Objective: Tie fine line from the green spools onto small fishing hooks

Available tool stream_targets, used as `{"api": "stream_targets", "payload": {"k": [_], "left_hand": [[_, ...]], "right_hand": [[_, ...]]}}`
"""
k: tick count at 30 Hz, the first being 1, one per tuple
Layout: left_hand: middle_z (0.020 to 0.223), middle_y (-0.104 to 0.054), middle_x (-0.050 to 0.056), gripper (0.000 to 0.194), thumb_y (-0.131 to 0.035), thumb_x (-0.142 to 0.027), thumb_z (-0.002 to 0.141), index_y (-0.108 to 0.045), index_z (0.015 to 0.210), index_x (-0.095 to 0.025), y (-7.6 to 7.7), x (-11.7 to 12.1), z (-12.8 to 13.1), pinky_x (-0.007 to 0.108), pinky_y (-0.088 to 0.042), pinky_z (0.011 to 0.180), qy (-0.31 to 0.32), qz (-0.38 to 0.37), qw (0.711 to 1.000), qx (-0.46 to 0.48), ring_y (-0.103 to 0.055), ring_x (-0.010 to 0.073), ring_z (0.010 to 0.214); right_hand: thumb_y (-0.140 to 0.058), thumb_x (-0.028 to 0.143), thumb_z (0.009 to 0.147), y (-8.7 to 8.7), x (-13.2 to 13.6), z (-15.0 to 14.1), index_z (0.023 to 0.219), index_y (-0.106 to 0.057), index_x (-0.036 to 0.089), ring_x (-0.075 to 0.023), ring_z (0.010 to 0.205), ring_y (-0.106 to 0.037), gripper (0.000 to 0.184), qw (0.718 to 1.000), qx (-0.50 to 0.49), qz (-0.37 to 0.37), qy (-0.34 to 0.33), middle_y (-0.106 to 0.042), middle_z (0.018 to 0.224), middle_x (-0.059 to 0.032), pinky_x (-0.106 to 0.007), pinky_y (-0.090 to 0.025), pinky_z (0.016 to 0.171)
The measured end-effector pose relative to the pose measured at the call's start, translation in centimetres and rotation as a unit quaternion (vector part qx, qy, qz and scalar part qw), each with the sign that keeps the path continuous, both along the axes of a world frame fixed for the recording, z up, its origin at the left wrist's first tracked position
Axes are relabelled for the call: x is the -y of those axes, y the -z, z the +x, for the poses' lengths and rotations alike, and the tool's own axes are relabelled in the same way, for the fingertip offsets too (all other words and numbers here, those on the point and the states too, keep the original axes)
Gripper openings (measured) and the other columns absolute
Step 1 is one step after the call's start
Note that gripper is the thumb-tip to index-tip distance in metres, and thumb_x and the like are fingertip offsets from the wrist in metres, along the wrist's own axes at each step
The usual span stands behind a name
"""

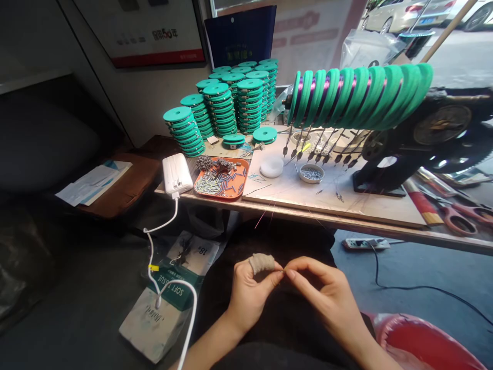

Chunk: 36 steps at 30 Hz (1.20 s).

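My left hand [250, 288] and my right hand [327, 293] meet above my dark-clothed lap, in front of the table edge. Each pinches thumb against index finger, and the fingertips almost touch. Whatever sits between them is too small to make out. Beige wrapping [262, 263] covers the left index finger. On the table beyond, a row of green spools [354, 97] with purple thread hangs on a black machine [427, 139]. Small dark weights dangle from cords below the spools. A small round dish [311, 174] of tiny metal pieces stands beneath them.
Stacks of green spools [217, 105] fill the back left of the table. An orange tray [241, 187] of small parts and a white power bank [177, 173] lie in front. Scissors [460, 218] rest at right. A red bin [427, 341] and power strip [365, 244] are on the floor.
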<state>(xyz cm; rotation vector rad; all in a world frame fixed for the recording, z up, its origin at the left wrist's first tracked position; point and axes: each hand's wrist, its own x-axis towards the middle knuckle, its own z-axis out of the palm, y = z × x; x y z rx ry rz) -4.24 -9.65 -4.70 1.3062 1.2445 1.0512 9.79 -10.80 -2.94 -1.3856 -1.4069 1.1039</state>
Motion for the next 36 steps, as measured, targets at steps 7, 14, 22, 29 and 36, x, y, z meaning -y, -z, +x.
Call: {"api": "stream_targets", "payload": {"k": [7, 14, 22, 29, 36], "left_hand": [[0.069, -0.065, 0.002, 0.007, -0.067, -0.022, 0.071, -0.066, 0.069, -0.015, -0.01, 0.06, -0.08, 0.023, -0.047, 0.067, -0.001, -0.003, 1.0, -0.002, -0.06, 0.0145, 0.068], [0.07, -0.065, 0.003, 0.009, -0.067, -0.024, 0.071, -0.067, 0.07, -0.016, 0.12, 0.19, -0.2, 0.024, -0.047, 0.067, 0.001, 0.019, 0.999, -0.033, -0.06, 0.0154, 0.068], [0.071, -0.066, 0.004, 0.007, -0.064, -0.024, 0.074, -0.067, 0.071, -0.018, 0.06, 0.12, -0.67, 0.028, -0.047, 0.068, 0.023, 0.098, 0.987, -0.125, -0.06, 0.0173, 0.07], [0.072, -0.067, 0.003, 0.005, -0.063, -0.021, 0.075, -0.067, 0.071, -0.019, -0.32, 0.04, -0.57, 0.029, -0.045, 0.07, 0.034, 0.125, 0.978, -0.165, -0.059, 0.0169, 0.07], [0.07, -0.062, 0.002, 0.016, -0.072, -0.021, 0.062, -0.066, 0.075, -0.015, -0.18, -0.53, -0.51, 0.023, -0.042, 0.063, -0.05, -0.096, 0.994, 0.029, -0.054, 0.0134, 0.065]], "right_hand": [[-0.057, 0.035, 0.078, 0.27, 0.14, 0.06, 0.069, -0.065, 0.017, -0.0155, 0.06, -0.06, 0.021, 1.0, 0.004, -0.003, -0.001, -0.065, 0.065, -0.0025, -0.022, -0.048, 0.056], [-0.056, 0.035, 0.079, 0.37, 0.12, -0.01, 0.069, -0.064, 0.017, -0.0156, 0.06, -0.06, 0.022, 1.0, 0.013, -0.001, -0.004, -0.065, 0.065, -0.0027, -0.022, -0.047, 0.056], [-0.055, 0.035, 0.08, 0.34, 0.08, 0.01, 0.069, -0.064, 0.018, -0.0159, 0.061, -0.059, 0.022, 1.0, 0.021, 0.005, -0.016, -0.065, 0.066, -0.0034, -0.023, -0.047, 0.058], [-0.056, 0.034, 0.079, 0.57, 0.07, 0.01, 0.069, -0.064, 0.018, -0.0152, 0.06, -0.061, 0.021, 0.999, 0.03, 0.02, -0.01, -0.065, 0.065, -0.0024, -0.022, -0.048, 0.057], [-0.054, 0.024, 0.081, 0.72, 0.2, 0.53, 0.074, -0.063, 0.018, -0.0151, 0.063, -0.063, 0.013, 0.99, 0.069, 0.126, 0.001, -0.067, 0.071, -0.0042, -0.022, -0.052, 0.058]]}}
